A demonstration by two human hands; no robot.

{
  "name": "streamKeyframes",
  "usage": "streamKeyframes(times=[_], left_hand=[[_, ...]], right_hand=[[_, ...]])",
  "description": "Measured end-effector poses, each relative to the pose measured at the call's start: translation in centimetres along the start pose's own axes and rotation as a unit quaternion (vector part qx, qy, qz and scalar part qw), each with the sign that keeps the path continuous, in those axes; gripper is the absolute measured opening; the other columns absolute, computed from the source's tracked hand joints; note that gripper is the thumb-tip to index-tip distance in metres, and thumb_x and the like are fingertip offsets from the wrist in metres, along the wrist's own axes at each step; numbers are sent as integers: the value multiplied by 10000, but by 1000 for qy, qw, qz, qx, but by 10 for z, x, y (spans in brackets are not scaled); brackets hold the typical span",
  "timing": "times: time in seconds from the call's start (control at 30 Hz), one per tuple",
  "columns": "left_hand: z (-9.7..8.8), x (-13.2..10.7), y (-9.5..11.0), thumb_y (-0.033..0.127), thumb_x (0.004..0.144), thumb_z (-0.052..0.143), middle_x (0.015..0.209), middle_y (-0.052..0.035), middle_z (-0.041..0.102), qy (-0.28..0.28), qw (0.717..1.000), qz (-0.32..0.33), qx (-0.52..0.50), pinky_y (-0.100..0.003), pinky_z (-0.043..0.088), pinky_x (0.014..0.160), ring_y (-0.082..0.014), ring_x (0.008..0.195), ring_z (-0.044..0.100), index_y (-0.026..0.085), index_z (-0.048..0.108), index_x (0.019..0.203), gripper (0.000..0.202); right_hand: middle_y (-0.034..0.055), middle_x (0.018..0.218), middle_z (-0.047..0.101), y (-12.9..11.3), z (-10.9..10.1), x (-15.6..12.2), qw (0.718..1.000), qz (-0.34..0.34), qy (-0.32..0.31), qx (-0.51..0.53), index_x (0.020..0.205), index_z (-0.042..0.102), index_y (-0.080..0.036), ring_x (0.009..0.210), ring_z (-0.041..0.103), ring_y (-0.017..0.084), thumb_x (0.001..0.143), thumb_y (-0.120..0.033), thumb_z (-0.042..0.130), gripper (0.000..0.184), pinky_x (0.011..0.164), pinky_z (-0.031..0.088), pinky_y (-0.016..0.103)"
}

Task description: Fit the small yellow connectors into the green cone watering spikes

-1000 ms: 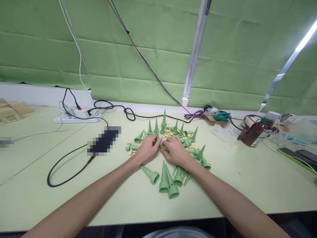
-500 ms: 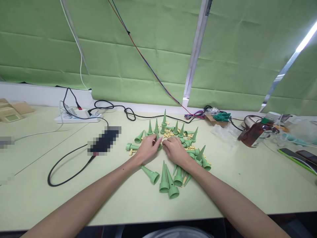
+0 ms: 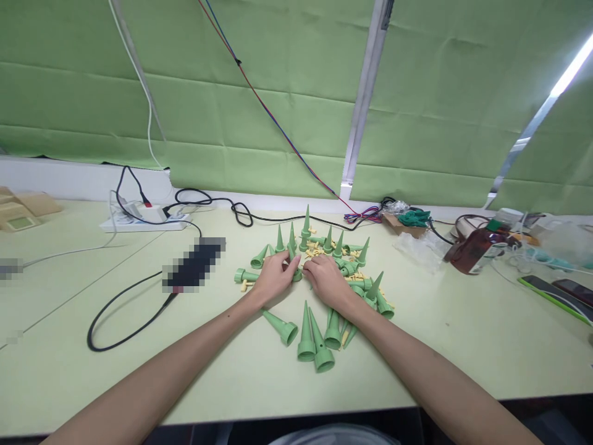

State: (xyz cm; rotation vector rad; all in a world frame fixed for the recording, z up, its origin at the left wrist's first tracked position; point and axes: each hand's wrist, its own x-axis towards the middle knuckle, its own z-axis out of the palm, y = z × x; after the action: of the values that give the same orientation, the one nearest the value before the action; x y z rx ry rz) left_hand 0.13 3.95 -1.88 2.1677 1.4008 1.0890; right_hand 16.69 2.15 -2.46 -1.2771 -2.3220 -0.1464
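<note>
A heap of green plastic cones [image 3: 319,337] and small yellow pegs [image 3: 315,250] lies in the middle of the pale green table [image 3: 463,334]. My left hand [image 3: 273,279] rests at the heap's left side, its fingers curled round a green cone [image 3: 293,266]. My right hand [image 3: 328,281] lies palm down on the heap, its fingertips pinched against the same spot. What the right fingers hold is hidden. Several cones stand upright behind my hands; others lie flat in front of them.
A white power strip [image 3: 143,219] with black cables [image 3: 125,321] sits at the back left. A blurred dark block [image 3: 193,264] lies left of the heap. A brown bottle [image 3: 477,247], plastic bags and phones [image 3: 560,290] crowd the right. Green blinds hang behind.
Both hands have stayed at the heap's centre, the fingers shifting slightly as they work on the cone. The view has tilted a little.
</note>
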Motion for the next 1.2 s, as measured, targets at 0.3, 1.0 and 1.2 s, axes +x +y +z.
streamKeyframes(times=[0.3,1.0,1.2], left_hand=[[0,0,2,528,907,459,394,54,509,-3,995,-59,-79,-277,420,532,-158,409,547,215,412,663,401],[3,-2,6,508,899,503,372,49,510,-55,970,-113,-208,-234,376,380,-132,311,475,209,440,671,381],[2,-4,11,518,885,530,390,40,522,-77,948,-139,-277,-221,346,356,-114,300,439,194,487,697,377]], right_hand=[[65,861,623,-2,-5,0,976,15,122,179,872,587,-171,829,552,199,991,-193,423,203,759,420,297],[-2,688,614,-8,-5,-2,933,57,140,326,821,552,-206,662,579,163,984,-228,419,211,695,430,279],[-2,691,611,-8,-5,-2,931,55,138,333,819,557,-207,657,569,160,981,-222,421,212,688,428,275]])
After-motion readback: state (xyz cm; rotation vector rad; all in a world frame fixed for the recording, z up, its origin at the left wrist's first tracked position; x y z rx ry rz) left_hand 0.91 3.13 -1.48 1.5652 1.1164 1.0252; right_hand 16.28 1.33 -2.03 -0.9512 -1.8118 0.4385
